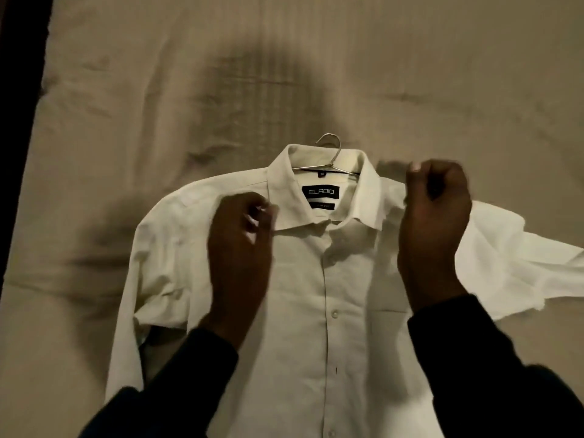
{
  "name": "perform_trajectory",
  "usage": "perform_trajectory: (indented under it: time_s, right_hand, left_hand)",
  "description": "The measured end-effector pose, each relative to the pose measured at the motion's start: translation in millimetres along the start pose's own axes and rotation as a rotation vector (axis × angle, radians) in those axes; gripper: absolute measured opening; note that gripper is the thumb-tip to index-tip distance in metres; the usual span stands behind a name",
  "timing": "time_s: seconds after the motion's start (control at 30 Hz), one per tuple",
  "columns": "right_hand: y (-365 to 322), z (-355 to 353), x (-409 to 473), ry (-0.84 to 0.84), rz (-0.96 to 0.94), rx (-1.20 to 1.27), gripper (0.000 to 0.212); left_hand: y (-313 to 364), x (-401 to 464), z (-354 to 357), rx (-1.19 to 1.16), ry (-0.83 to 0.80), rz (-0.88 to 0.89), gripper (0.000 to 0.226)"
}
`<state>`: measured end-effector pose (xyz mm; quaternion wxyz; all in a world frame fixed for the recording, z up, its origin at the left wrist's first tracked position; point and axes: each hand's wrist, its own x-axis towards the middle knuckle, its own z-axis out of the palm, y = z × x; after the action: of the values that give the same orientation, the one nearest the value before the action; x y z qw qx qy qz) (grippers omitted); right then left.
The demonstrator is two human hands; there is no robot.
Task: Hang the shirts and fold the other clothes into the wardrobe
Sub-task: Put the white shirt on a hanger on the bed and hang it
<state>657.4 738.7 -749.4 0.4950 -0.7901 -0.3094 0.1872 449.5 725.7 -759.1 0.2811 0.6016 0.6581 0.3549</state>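
Both dark sleeves point(177, 374) reach over the white shirt point(319, 295) lying buttoned on the bed point(126, 90), its hanger point(330, 153) inside the collar, left hand point(241, 245) pinching the collar tip, right hand point(433, 222) gripping shoulder fabric.

One white long-sleeved button-up cotton shirt point(322, 295), laid front-up on the bed. One thin metal wire hanger point(330, 153), its hook showing just above the shirt's collar. Two dark labels inside the collar: a larger black one point(320, 191) with lettering, a narrower strip point(322, 206) just below it. Three pale buttons visible down the shirt's placket. Two hands: left hand point(240, 235), right hand point(434, 216), one at each side of the collar. One beige wrinkled bed sheet point(126, 105) beneath the shirt.
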Motion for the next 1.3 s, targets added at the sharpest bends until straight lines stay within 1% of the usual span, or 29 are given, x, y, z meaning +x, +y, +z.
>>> perform_trajectory:
  time_s: [0.07, 0.13, 0.2, 0.23, 0.27, 0.3, 0.33, 0.37, 0.4, 0.43, 0.47, 0.5, 0.53, 0.6, 0.63, 0.67, 0.7, 0.73, 0.8, 0.87, 0.93, 1.03, 1.1, 1.17, 1.23, 1.27, 1.3]
  right_hand:
    - [7, -6, -24, -0.090, 0.034, 0.007, 0.013]
    - [16, -4, -36, -0.245, 0.067, -0.018, 0.012]
    - [22, 1, -40, -0.389, 0.054, -0.131, 0.010]
    - [23, 4, -41, -0.402, 0.046, -0.177, 0.011]
    - [22, 5, -41, -0.363, 0.054, -0.203, 0.013]
    - [19, 5, -42, -0.280, 0.076, -0.211, 0.019]
    - [13, 4, -45, -0.185, 0.124, -0.201, 0.029]
    - [6, 3, -50, -0.128, 0.202, -0.183, 0.038]
    - [-2, 3, -56, -0.134, 0.295, -0.153, 0.046]
    - [-10, 4, -64, -0.189, 0.397, -0.108, 0.049]
    - [-17, 8, -73, -0.251, 0.495, -0.068, 0.047]
    - [-22, 13, -81, -0.290, 0.564, -0.054, 0.044]
    - [-24, 19, -88, -0.289, 0.600, -0.061, 0.042]
    - [-23, 31, -91, -0.222, 0.630, -0.070, 0.035]
    - [-20, 35, -90, -0.177, 0.647, -0.055, 0.026]
    - [-17, 39, -87, -0.129, 0.674, -0.024, 0.017]
    - [-13, 40, -85, -0.090, 0.707, 0.024, 0.013]
    - [-12, 40, -83, -0.062, 0.747, 0.091, 0.014]
    - [-11, 36, -83, -0.023, 0.819, 0.249, 0.020]
    - [-12, 30, -83, 0.002, 0.836, 0.327, 0.018]
    - [-10, 25, -81, 0.011, 0.826, 0.342, 0.017]
    - [-4, 20, -78, 0.022, 0.833, 0.348, 0.015]
    - [-2, 17, -76, -0.022, 0.865, 0.391, 0.013]
    - [-3, 12, -74, -0.128, 0.900, 0.476, 0.014]
    - [-4, 4, -72, -0.227, 0.899, 0.511, 0.009]
    - [-6, 0, -70, -0.262, 0.893, 0.502, 0.004]
    - [-6, -4, -68, -0.285, 0.879, 0.473, 0.007]
  left_hand:
    - [16, -22, 24, -0.060, -0.167, -0.013, 0.007]
    - [21, -32, 41, -0.090, -0.252, -0.068, 0.014]
    - [22, -33, 51, -0.070, -0.242, -0.086, 0.017]
    - [24, -32, 52, -0.055, -0.217, -0.103, 0.018]
    - [25, -31, 52, -0.045, -0.190, -0.150, 0.020]
    - [27, -29, 53, -0.067, -0.166, -0.248, 0.023]
    - [27, -28, 54, -0.133, -0.157, -0.407, 0.023]
    - [29, -26, 55, -0.291, -0.155, -0.617, 0.023]
    - [32, -24, 54, -0.510, -0.153, -0.826, 0.023]
    - [33, -24, 52, -0.680, -0.143, -0.974, 0.023]
    - [33, -25, 50, -0.752, -0.136, -1.035, 0.021]
    - [33, -26, 47, -0.736, -0.138, -1.023, 0.019]
    - [34, -28, 45, -0.670, -0.141, -0.953, 0.018]
    - [30, -33, 44, -0.449, -0.125, -0.711, 0.017]
    - [27, -35, 45, -0.350, -0.101, -0.582, 0.017]
    - [24, -34, 46, -0.274, -0.077, -0.466, 0.018]
    - [21, -33, 49, -0.226, -0.053, -0.368, 0.019]
    - [18, -31, 53, -0.206, -0.034, -0.301, 0.018]
    - [18, -24, 60, -0.179, -0.013, -0.238, 0.012]
    - [24, -18, 68, -0.146, 0.006, -0.261, 0.015]
    - [31, -12, 78, -0.125, 0.014, -0.339, 0.021]
    - [38, -7, 88, -0.014, 0.016, -0.375, 0.018]
    - [43, -5, 89, 0.097, 0.003, -0.363, 0.016]
    - [46, -3, 87, 0.160, -0.050, -0.363, 0.016]
    - [46, 3, 78, 0.112, -0.120, -0.452, 0.018]
    - [46, 6, 71, 0.042, -0.151, -0.527, 0.020]
    - [46, 9, 64, -0.056, -0.170, -0.610, 0.023]
